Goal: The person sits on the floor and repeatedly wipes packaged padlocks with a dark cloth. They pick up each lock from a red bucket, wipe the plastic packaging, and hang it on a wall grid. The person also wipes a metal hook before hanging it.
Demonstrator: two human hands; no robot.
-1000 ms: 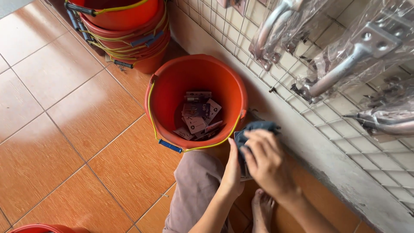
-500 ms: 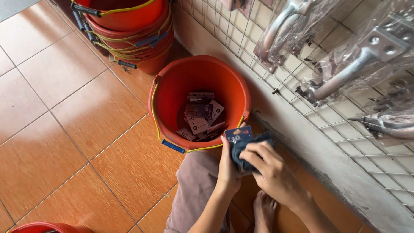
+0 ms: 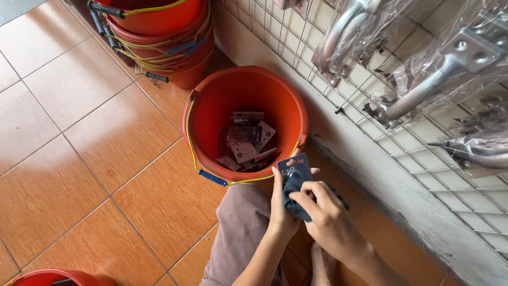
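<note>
My left hand (image 3: 280, 204) holds a small dark blue carded packet (image 3: 294, 168) upright by its lower part, just past the near rim of an orange bucket (image 3: 286, 100). My right hand (image 3: 325, 214) presses a dark grey cloth (image 3: 296, 197) against the packet's front, covering its lower half. Inside the bucket lie several similar carded packets (image 3: 246, 140) in a loose pile. Both forearms reach in from the bottom of the head view, above my knee in mauve trousers (image 3: 238, 238).
A stack of orange buckets (image 3: 159, 32) with yellow and blue handles stands at the back. A white wire grid (image 3: 370, 122) on the wall at right carries metal fittings in clear bags (image 3: 439, 69). Another orange rim (image 3: 47, 276) shows at bottom left on the orange tiled floor.
The packet has come up out of the cloth and now stands with its blue card top showing. Both hands shifted slightly toward me, away from the bucket rim.
</note>
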